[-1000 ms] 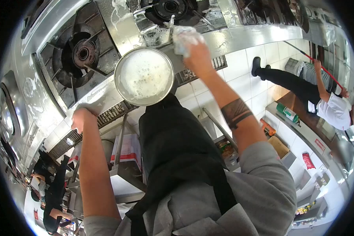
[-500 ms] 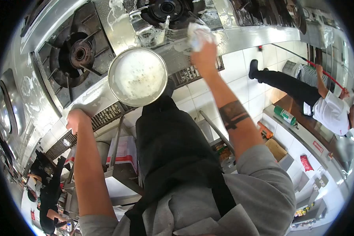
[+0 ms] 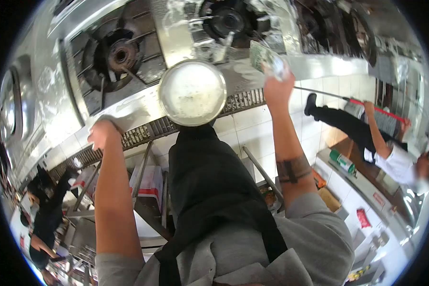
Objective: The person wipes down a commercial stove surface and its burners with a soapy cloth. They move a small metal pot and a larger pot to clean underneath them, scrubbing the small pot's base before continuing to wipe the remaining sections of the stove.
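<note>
The right hand (image 3: 279, 89), nearer the soapy burner (image 3: 229, 20) at its eleven o'clock, grips a foamy cloth (image 3: 267, 59); whether the left hand (image 3: 104, 134) grasps anything I cannot tell.

Steel stove top (image 3: 174, 14), wet, suds streaked over it. Left: burner (image 3: 121, 55) with dark grate. Far middle: second burner (image 3: 229, 20), white foam (image 3: 204, 43) around it. Far right: dark burner area, detail unclear. Near edge, middle: round metal bowl (image 3: 191, 122), whitish contents, base hidden.
</note>
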Demonstrator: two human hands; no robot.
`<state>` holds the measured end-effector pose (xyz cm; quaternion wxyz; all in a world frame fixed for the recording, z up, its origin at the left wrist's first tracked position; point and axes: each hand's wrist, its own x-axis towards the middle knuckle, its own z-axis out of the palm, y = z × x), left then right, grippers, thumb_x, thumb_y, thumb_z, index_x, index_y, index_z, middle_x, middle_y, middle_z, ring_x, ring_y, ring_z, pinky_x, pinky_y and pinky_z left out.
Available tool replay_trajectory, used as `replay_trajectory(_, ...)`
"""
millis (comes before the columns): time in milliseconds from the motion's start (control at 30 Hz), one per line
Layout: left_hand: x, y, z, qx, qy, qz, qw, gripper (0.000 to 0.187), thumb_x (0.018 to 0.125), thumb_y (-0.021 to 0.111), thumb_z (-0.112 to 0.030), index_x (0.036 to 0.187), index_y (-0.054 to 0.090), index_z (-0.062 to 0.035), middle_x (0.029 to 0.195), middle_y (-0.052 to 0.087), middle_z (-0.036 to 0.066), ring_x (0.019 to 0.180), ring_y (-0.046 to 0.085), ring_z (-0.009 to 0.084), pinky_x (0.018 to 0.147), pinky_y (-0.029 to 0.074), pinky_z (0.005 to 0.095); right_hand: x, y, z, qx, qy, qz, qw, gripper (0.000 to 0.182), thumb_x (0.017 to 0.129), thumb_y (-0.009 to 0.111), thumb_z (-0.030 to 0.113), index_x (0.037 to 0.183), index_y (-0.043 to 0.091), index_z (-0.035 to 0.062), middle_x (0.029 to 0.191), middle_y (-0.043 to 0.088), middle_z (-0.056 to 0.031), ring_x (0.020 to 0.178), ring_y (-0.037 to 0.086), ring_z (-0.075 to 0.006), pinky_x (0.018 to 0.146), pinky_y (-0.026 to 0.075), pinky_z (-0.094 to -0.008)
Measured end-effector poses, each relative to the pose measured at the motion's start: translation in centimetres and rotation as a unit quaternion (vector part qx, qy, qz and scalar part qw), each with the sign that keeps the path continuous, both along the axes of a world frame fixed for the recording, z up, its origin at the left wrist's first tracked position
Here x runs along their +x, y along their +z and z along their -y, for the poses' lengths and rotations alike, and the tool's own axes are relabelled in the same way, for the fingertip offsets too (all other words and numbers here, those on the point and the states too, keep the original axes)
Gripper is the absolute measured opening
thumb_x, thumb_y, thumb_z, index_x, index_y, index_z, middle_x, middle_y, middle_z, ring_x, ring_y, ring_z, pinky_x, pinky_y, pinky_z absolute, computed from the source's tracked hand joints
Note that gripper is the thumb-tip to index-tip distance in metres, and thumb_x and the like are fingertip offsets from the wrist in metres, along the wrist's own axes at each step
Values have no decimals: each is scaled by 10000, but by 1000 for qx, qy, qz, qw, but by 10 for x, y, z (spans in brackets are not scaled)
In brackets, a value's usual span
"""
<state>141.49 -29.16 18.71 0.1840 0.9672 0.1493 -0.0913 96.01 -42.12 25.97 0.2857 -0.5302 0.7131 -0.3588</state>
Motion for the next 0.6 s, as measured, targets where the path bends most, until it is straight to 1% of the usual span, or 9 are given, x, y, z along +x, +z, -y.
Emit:
replay_trajectory(33,16,-20,-16,193,-178,-15,965,491,1053,402,-309,1350,478,74,1398,457,301,1223,558,489,1016,520,530,20,23,-10,-82,56,60,993,364,891,736,169,1211,682,4,1016,736,-167,914,722,-234,819,554,-358)
replay_trajectory(100,-8,15,9,5,31,32,999,479,1058,381,-326,1321,491,59,1379,465,317,1168,598,505,1011,512,553,53,80,-25,-96,164,-1,982,417,868,727,131,1262,661,10,1040,727,-175,945,717,-289,856,554,-400)
replay_trajectory(167,1,5,2,40,7,30,999,451,1062,365,-322,1304,504,32,1362,480,310,1142,610,498,986,517,565,85,103,-32,54,400,-131,906,423,840,670,75,1259,657,17,1083,713,-200,1005,691,-357,915,541,-452)
replay_trajectory(267,1,6,2,21,22,35,999,430,1066,353,-310,1318,504,4,1330,505,303,1156,607,478,961,520,565,111,66,-44,49,529,-252,809,546,746,697,55,1291,657,68,1185,685,-209,1043,688,-383,936,539,-450)
replay_trajectory(367,5,7,3,10,21,34,999,423,1065,358,-303,1316,505,3,1326,504,302,1155,606,478,954,523,561,117,70,-47,75,532,-162,828,446,801,594,48,1242,659,41,1106,703,-209,1030,660,-415,952,524,-497)
replay_trajectory(433,6,7,0,13,22,30,999,417,1064,362,-297,1314,506,4,1323,505,300,1150,608,479,949,525,560,111,82,-36,115,516,-139,837,445,838,611,28,1281,647,50,1180,710,-185,1091,677,-374,976,534,-436)
replay_trajectory(500,8,6,1,7,21,35,999,403,1056,386,-288,1306,510,4,1310,515,300,1130,617,484,935,529,564,116,110,-19,130,370,98,915,427,881,650,17,1307,639,47,1248,707,-176,1149,690,-326,974,542,-379)
replay_trajectory(567,12,3,-2,12,24,31,999,399,1050,399,-285,1303,513,3,1302,519,298,1118,620,485,930,531,565,134,116,12,106,318,204,920,448,903,688,15,1344,627,71,1298,701,-145,1170,698,-278,954,551,-342)
replay_trajectory(600,14,1,-1,17,20,30,999,396,1045,412,-283,1300,517,2,1295,524,297,1105,624,487,925,533,566,147,104,36,17,360,94,928,448,898,687,25,1340,632,72,1294,701,-140,1144,704,-293,950,555,-346)
